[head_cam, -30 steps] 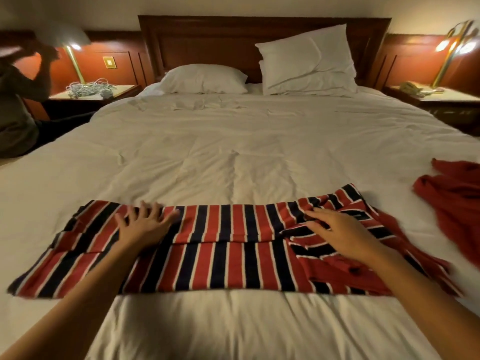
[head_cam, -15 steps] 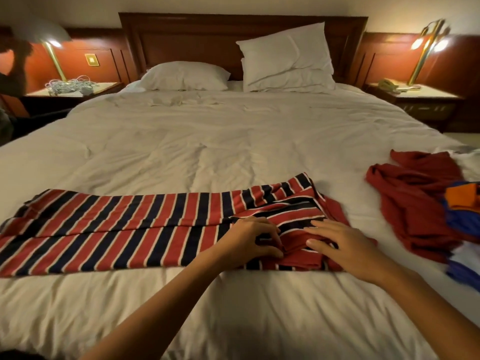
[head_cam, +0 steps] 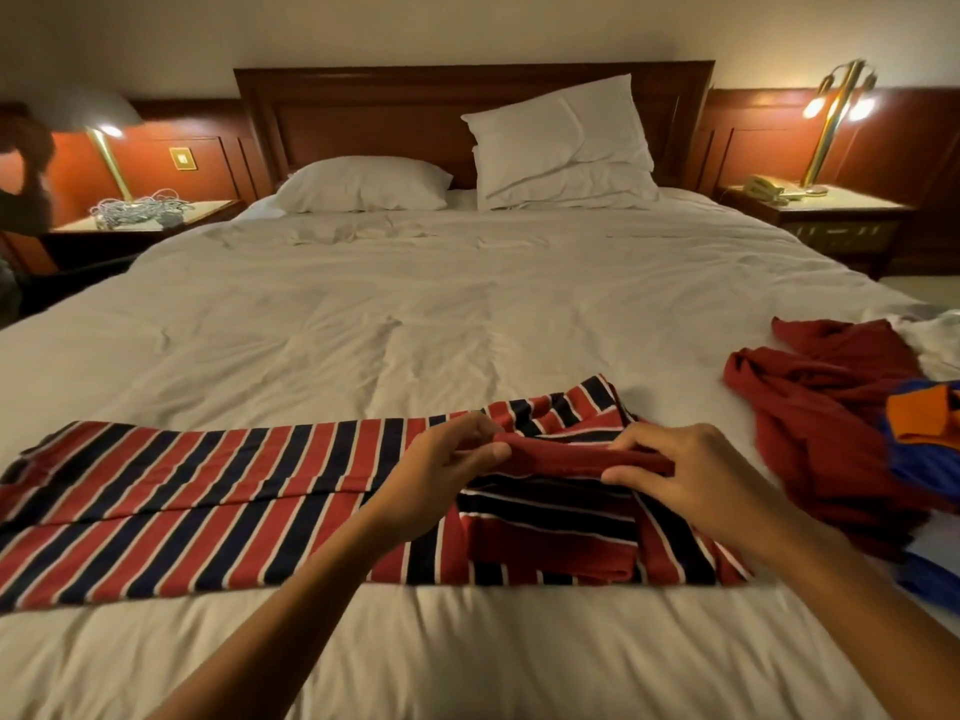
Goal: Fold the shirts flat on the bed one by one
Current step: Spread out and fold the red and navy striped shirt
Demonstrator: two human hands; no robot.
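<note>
A red, navy and white striped shirt [head_cam: 197,491] lies as a long narrow strip across the near part of the white bed [head_cam: 415,314]. At its right end the red collar edge is lifted a little off the cloth. My left hand [head_cam: 441,470] pinches that edge on its left side. My right hand [head_cam: 685,470] pinches it on its right side. A crumpled dark red shirt [head_cam: 821,407] lies on the bed to the right, with a blue and orange garment [head_cam: 924,439] partly over it.
Two white pillows [head_cam: 561,142] lean at the wooden headboard. Nightstands with lit brass lamps stand on both sides; the left one holds a tangle of cable [head_cam: 140,210], the right one a telephone [head_cam: 763,188]. A person [head_cam: 26,200] is partly visible at the far left edge.
My left hand came off the shirt's left part and moved right to the collar end. Both hands now pinch the red edge and have raised it slightly.
</note>
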